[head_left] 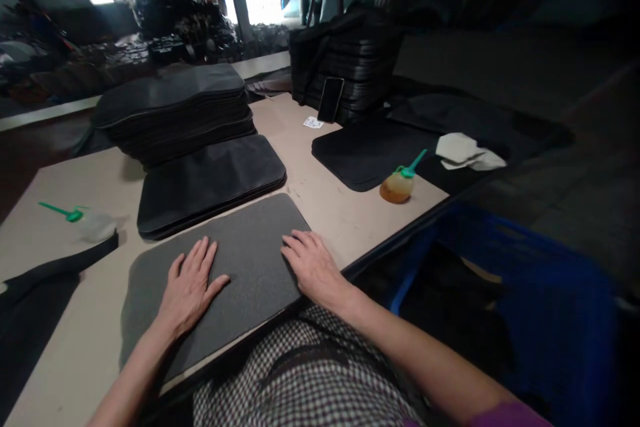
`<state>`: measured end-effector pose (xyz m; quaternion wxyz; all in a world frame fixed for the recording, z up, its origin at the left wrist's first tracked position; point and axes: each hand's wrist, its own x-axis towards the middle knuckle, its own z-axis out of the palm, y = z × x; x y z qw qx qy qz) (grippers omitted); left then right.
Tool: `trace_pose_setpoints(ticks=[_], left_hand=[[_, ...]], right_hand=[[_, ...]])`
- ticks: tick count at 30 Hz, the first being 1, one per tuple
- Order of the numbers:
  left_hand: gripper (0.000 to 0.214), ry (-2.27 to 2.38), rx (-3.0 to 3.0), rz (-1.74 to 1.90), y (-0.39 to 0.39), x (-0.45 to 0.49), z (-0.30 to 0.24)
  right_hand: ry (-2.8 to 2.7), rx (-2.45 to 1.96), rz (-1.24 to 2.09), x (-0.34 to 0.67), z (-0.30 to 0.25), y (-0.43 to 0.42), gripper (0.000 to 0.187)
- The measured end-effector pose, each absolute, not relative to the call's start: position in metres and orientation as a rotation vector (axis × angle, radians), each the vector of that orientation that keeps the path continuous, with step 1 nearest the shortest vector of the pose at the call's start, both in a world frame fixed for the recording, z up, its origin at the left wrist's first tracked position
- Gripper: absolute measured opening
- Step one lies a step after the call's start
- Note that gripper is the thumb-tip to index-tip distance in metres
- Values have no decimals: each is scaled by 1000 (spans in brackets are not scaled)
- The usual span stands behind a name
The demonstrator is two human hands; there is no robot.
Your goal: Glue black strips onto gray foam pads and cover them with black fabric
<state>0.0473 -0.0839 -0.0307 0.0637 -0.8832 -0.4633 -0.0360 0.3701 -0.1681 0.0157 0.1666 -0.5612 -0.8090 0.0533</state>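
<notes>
A dark grey panel (245, 273) with rounded corners lies flat at the table's front edge. My left hand (193, 283) rests open on its left part, palm down, thumb spread away from the fingers. On the panel's right end lies my right hand (313, 263), its fingers stretched over the surface. Just behind the panel is a low stack of black panels (213, 183) of similar shape. A taller stack of dark panels (175, 110) rises behind that.
Squeeze bottles with green nozzles, one with amber liquid (397, 185) and one pale (95, 223), stand on the table (370, 220). A phone (331, 100) leans on a black stack (350, 60). A white cloth (465, 150) lies right; a blue crate (555, 320) sits below.
</notes>
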Motion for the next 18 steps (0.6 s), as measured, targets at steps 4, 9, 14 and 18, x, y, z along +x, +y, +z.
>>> trace_pose_setpoints(ticks=[4, 9, 14, 18], left_hand=[[72, -1394, -2661, -108, -81, 46, -33], [69, -1393, -2668, -114, -82, 45, -33], [68, -1415, -2666, -123, -83, 47, -31], [69, -1417, -2664, -128, -83, 48, -31]], right_hand=[[-2404, -1413, 145, 323, 23, -172, 38], [-2409, -1397, 162, 313, 4, -171, 32], [-2254, -1661, 156, 389, -1, -199, 36], [-2170, -1835, 79, 431, 16, -223, 22]])
